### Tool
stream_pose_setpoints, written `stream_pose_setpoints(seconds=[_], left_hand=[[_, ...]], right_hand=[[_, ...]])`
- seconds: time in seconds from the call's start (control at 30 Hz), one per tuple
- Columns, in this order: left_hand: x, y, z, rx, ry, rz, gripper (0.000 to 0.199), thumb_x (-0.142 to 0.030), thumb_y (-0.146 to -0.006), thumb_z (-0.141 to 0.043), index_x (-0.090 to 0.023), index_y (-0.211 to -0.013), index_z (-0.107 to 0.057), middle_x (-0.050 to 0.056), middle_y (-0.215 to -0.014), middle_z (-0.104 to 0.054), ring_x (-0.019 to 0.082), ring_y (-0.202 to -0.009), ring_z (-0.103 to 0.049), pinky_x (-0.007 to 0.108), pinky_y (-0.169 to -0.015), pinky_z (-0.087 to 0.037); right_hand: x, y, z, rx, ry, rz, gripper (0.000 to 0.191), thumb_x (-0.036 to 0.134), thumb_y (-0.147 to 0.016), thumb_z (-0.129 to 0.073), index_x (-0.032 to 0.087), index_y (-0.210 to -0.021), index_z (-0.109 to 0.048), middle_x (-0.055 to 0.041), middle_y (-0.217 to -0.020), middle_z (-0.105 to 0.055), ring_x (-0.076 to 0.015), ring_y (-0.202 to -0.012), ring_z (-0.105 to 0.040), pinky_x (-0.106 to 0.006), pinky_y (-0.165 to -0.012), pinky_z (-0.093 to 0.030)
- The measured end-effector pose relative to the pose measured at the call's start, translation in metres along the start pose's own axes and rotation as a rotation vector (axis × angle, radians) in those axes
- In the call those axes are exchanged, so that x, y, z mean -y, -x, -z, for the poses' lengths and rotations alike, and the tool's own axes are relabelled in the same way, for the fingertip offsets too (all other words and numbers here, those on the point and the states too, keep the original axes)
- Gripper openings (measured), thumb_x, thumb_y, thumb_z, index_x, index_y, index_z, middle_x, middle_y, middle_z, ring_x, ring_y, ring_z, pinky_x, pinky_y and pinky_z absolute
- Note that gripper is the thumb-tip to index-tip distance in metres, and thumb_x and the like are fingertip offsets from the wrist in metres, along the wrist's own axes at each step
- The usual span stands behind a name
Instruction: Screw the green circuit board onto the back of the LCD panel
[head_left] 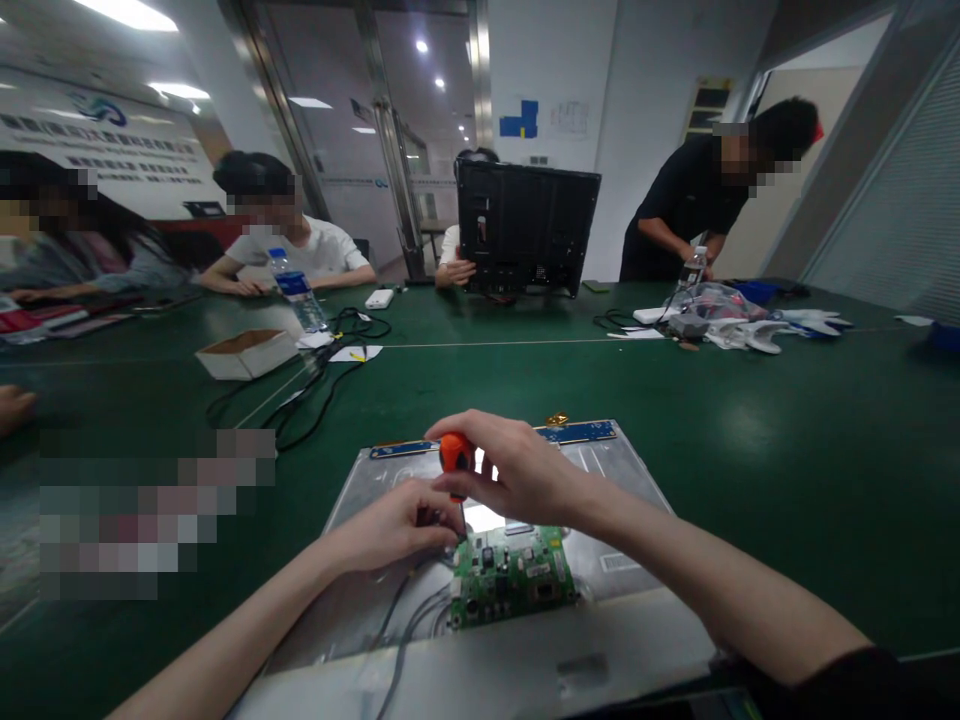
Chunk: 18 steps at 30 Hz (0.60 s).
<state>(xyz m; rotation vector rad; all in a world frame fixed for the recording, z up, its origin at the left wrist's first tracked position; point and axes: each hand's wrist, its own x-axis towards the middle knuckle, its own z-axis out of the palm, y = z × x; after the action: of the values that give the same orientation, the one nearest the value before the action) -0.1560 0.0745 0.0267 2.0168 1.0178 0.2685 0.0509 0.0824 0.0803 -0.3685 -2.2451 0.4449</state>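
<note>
My right hand (517,465) is closed around the orange and black handle of a screwdriver (456,453), which stands nearly upright. Its shaft points down toward the upper left corner of a green circuit board (510,575). Beside that corner, my left hand (420,520) has its fingers curled together close to the shaft's lower end; what they pinch, if anything, is hidden. The board sits on the silvery metal back of a flat display panel (622,615). Grey cables (405,630) run from the board's left side. A narrow blue circuit strip (581,433) lines the panel's far edge.
Across the green table (750,450), a person holds up a black monitor housing (529,230). A white open box (247,353), a water bottle (298,290) and black cables (322,390) lie left. White gloves (757,333) and a plastic bag (716,303) lie right. Other people are around the table.
</note>
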Motion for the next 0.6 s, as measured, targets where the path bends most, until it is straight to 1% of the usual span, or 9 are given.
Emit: stream_pose_setpoints(seconds=[0.13, 0.27, 0.37, 0.43, 0.6], left_hand=[[0.0009, 0.0003, -0.0001, 0.012, 0.008, -0.001, 0.018, -0.032, -0.078, -0.060, -0.017, -0.080, -0.070, 0.001, -0.074, -0.066, 0.017, -0.070, -0.058, 0.025, -0.065, -0.045], [0.0027, 0.0011, -0.0016, 0.019, 0.040, 0.062, 0.020, -0.034, -0.078, -0.060, -0.017, -0.085, -0.069, 0.001, -0.078, -0.067, 0.018, -0.073, -0.060, 0.026, -0.067, -0.047], [0.0026, 0.0020, -0.0043, -0.001, 0.107, 0.111, 0.022, -0.034, -0.077, -0.061, -0.017, -0.089, -0.065, 0.001, -0.078, -0.067, 0.018, -0.072, -0.061, 0.027, -0.064, -0.047], [0.0015, 0.0026, -0.0059, -0.017, 0.132, 0.119, 0.022, -0.034, -0.076, -0.060, -0.017, -0.088, -0.064, 0.001, -0.077, -0.066, 0.018, -0.070, -0.061, 0.027, -0.063, -0.047], [0.0004, 0.0030, -0.0074, -0.016, 0.149, 0.113, 0.020, -0.032, -0.075, -0.060, -0.016, -0.086, -0.065, 0.001, -0.078, -0.067, 0.018, -0.073, -0.062, 0.028, -0.069, -0.048]], right_hand=[[0.0018, -0.0002, 0.0007, 0.001, -0.020, 0.024, 0.026, 0.029, -0.091, -0.056, 0.013, -0.111, -0.051, -0.0066, -0.096, -0.064, -0.0142, -0.083, -0.061, -0.028, -0.069, -0.049], [0.0042, -0.0001, 0.0019, 0.007, -0.023, 0.008, 0.027, 0.030, -0.091, -0.056, 0.014, -0.113, -0.050, -0.0057, -0.095, -0.064, -0.0139, -0.083, -0.061, -0.028, -0.069, -0.049], [0.0045, -0.0001, 0.0007, 0.015, -0.024, 0.007, 0.027, 0.029, -0.091, -0.055, 0.013, -0.113, -0.050, -0.0062, -0.095, -0.064, -0.0142, -0.084, -0.061, -0.028, -0.070, -0.049], [0.0038, -0.0003, -0.0006, 0.018, -0.029, 0.004, 0.027, 0.029, -0.091, -0.056, 0.013, -0.113, -0.050, -0.0066, -0.096, -0.064, -0.0144, -0.085, -0.061, -0.028, -0.070, -0.050], [-0.0002, -0.0008, -0.0040, 0.013, -0.030, 0.015, 0.027, 0.029, -0.091, -0.055, 0.012, -0.112, -0.050, -0.0081, -0.096, -0.064, -0.0148, -0.085, -0.061, -0.029, -0.070, -0.050]])
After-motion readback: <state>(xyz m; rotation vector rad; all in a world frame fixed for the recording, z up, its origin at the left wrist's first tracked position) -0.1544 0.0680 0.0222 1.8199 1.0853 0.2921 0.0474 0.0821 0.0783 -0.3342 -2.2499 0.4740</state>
